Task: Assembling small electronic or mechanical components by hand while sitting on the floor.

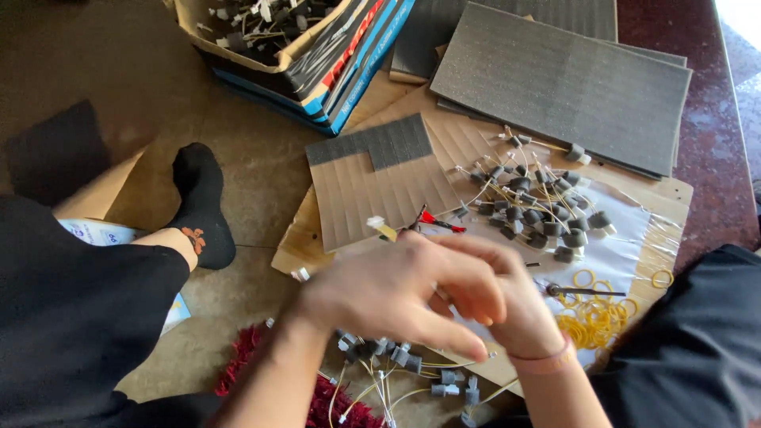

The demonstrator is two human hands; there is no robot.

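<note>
At the far left, an open cardboard box (238,49) holds small grey foam-capped wired parts. To the far right, dark grey foam sheets (559,79) lie stacked on flattened cardboard (670,194). Between them lies a scored cardboard sheet (376,198), its far part still covered with grey foam squares. Yellow rubber bands (598,321) are heaped at the near right. A black-socked foot (202,202) rests on the floor at left, with a red rug (250,353) nearest.
</note>
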